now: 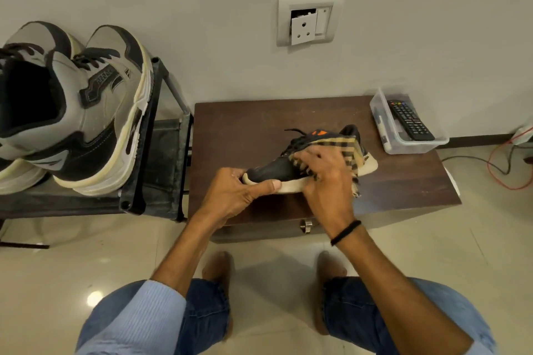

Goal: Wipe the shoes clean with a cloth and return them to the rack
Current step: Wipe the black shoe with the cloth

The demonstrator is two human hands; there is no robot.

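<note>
A small black shoe (274,167) with a cream sole and orange marks lies on its side on the dark wooden cabinet top (230,124), toe pointing left. My left hand (239,193) grips its toe end, thumb along the sole edge. My right hand (326,176) holds a beige and black checked cloth (350,153) pressed over the shoe's middle and heel. A pair of grey and black high-top sneakers (86,101) stands on the top shelf of the black shoe rack (150,135) at the left.
A clear plastic box (403,147) holding a remote control (409,121) sits at the cabinet's back right corner. A wall socket (310,20) hangs loose above. Red and green wires (501,164) trail on the tiled floor at the right. My knees and feet are below.
</note>
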